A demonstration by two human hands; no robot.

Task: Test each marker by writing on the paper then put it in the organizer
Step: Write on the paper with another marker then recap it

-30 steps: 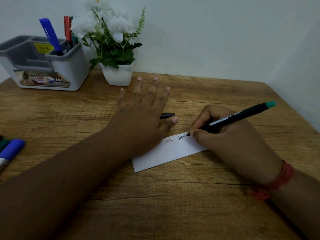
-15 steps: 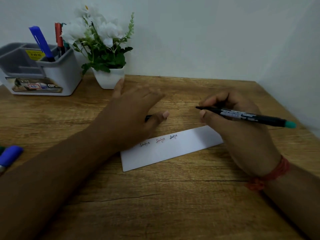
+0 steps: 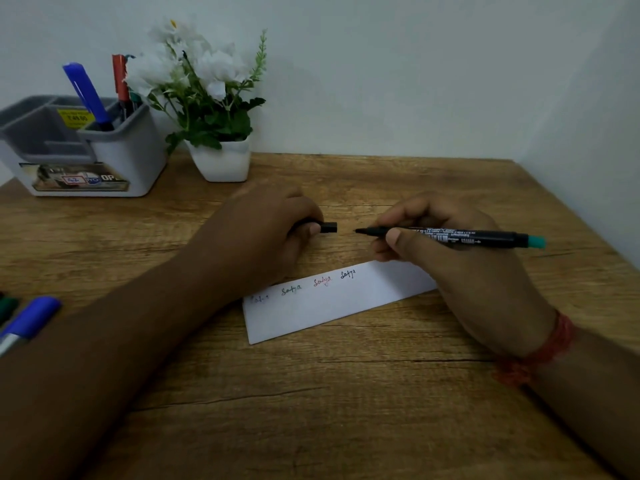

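Right hand [image 3: 446, 258] pinches a black marker [image 3: 460, 236] held level above the wooden table [image 3: 346, 410], bare tip pointing left toward the black cap [image 3: 327, 227] gripped in the left hand [image 3: 270, 230]. The paper [image 3: 332, 303], bearing four written words, lies just below both hands; the organizer [image 3: 86, 147] stands well apart at far left.

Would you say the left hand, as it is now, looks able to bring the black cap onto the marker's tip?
Probably yes: the left hand holds the black cap facing the tip of the black, teal-ended marker, with nothing between them.
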